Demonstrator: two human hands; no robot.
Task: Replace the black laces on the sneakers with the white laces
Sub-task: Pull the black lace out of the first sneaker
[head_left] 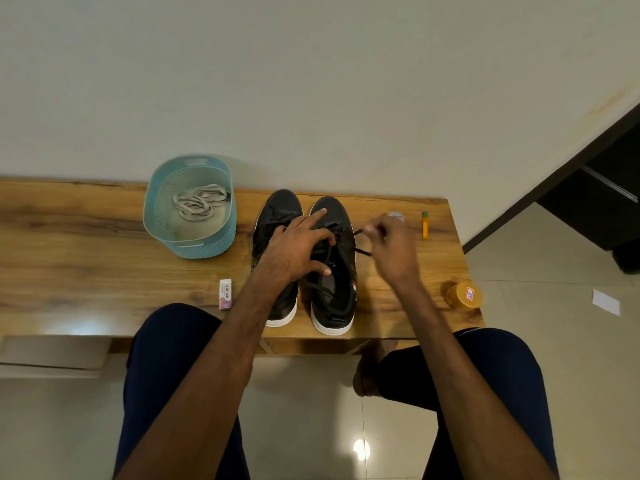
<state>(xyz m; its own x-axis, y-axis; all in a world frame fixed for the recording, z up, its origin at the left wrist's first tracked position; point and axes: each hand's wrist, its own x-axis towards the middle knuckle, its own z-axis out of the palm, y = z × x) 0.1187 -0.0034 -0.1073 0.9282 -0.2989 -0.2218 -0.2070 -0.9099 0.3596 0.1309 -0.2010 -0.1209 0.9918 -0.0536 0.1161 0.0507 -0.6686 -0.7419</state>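
Two black sneakers with white soles stand side by side on the wooden table, toes pointing away from me: the left sneaker [277, 306] and the right sneaker [334, 303]. My left hand [298, 249] rests spread across both, its fingers pressing on the right sneaker's tongue and laces. My right hand [391, 247] is just right of that shoe and pinches a black lace [362, 251] that runs out from the eyelets. The white laces [201, 204] lie coiled in a teal basket [194, 245] at the left.
A white eraser [225, 294] lies near the table's front edge, left of the sneakers. An orange-lidded jar [464, 296] stands at the right front corner. A small yellow tube [425, 225] and a round grey object [395, 216] lie at the back right. My knees are below the table edge.
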